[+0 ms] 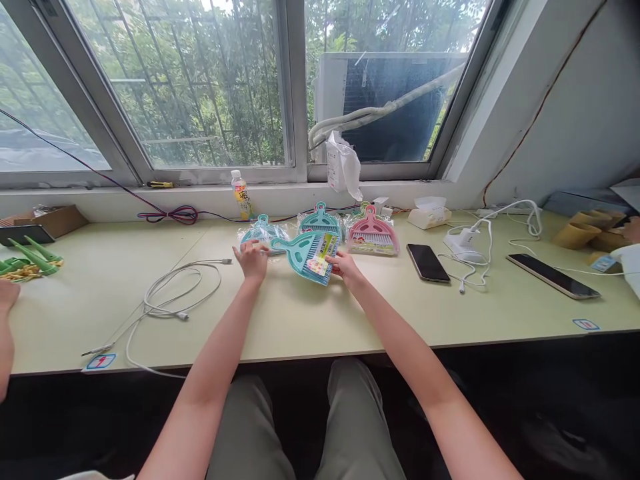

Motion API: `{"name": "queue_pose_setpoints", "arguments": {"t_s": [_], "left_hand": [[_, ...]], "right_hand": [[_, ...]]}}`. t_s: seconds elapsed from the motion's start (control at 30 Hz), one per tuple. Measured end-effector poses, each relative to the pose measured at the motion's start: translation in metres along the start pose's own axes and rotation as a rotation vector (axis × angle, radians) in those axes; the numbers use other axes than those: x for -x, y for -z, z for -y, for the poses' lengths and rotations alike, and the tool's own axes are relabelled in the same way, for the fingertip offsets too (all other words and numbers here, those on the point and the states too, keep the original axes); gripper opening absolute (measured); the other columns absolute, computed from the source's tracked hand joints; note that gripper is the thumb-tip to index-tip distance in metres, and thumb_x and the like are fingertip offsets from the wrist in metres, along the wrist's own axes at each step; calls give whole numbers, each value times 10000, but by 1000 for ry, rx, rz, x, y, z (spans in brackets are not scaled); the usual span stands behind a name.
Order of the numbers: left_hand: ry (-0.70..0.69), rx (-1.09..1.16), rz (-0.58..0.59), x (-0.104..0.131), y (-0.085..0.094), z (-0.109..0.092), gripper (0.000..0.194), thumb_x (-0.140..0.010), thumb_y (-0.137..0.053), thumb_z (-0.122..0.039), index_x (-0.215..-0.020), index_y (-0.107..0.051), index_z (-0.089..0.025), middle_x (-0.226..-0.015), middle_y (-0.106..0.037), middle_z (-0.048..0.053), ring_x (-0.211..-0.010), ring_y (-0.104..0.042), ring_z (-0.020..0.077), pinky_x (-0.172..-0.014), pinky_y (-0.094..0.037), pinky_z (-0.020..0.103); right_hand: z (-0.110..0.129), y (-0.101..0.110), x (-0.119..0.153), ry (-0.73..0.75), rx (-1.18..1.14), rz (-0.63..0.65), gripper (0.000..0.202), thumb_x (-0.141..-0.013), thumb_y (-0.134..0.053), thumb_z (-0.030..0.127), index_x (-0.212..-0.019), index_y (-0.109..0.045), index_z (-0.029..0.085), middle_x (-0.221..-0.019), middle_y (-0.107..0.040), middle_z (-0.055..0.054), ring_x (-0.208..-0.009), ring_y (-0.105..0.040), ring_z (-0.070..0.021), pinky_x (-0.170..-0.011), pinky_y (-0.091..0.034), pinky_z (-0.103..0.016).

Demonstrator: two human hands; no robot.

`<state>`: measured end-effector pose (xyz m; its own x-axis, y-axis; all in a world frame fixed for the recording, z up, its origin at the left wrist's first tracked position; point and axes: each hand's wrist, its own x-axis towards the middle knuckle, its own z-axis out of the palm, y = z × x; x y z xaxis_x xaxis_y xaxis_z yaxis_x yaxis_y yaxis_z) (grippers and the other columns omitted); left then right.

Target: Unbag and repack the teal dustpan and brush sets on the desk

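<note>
My right hand [345, 265] is closed on the edge of a teal mini dustpan and brush set [301, 256], held tilted above the table with its handle toward the left. A printed label covers part of the brush bristles. My left hand [251, 262] lies with its fingers apart at the front of another teal set in clear plastic [264, 231], seemingly touching it. Behind the held set sits a wrapped teal set [320, 217]. To its right lies a pink dustpan and brush set [372, 235], with a green edge showing behind it.
A coiled white cable [150, 300] lies at left. On the right are a black phone [429, 263], a white charger [463, 243] and a second phone [553, 275]. A drink bottle [241, 195] and tissue pack [429, 213] stand behind. Another person's arm [6, 327] enters at left.
</note>
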<state>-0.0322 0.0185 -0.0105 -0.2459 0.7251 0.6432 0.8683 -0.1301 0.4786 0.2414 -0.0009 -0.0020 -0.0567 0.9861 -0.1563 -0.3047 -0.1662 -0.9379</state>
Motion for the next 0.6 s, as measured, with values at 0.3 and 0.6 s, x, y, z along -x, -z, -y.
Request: {"name": "queue_pose_setpoints", "arguments": {"t_s": [0.3,0.6], "left_hand": [[243,58,-267,-5,14,-4,78,-871,-648,-269,-863,-691,-205,-1220,-602,124,-1218,-480,326,-1071,-338,496],[-185,132,-122,11,12,-37,137,-905,-603,-315,-873,-721,-254,-1256,-615,90,-1281,-475,305,-1190,-144,522]], "right_hand": [[-3,2,-2,-27,78,-95,191,-788,-655,62,-951,-645,160,-800,-740,-41,-653,-692,-151,-661,-593,-280],[-12,-9,-3,19,-40,-6,194,-763,-695,83,-928,-641,168,-802,-744,-34,-685,-705,-169,-707,-594,-312]]}}
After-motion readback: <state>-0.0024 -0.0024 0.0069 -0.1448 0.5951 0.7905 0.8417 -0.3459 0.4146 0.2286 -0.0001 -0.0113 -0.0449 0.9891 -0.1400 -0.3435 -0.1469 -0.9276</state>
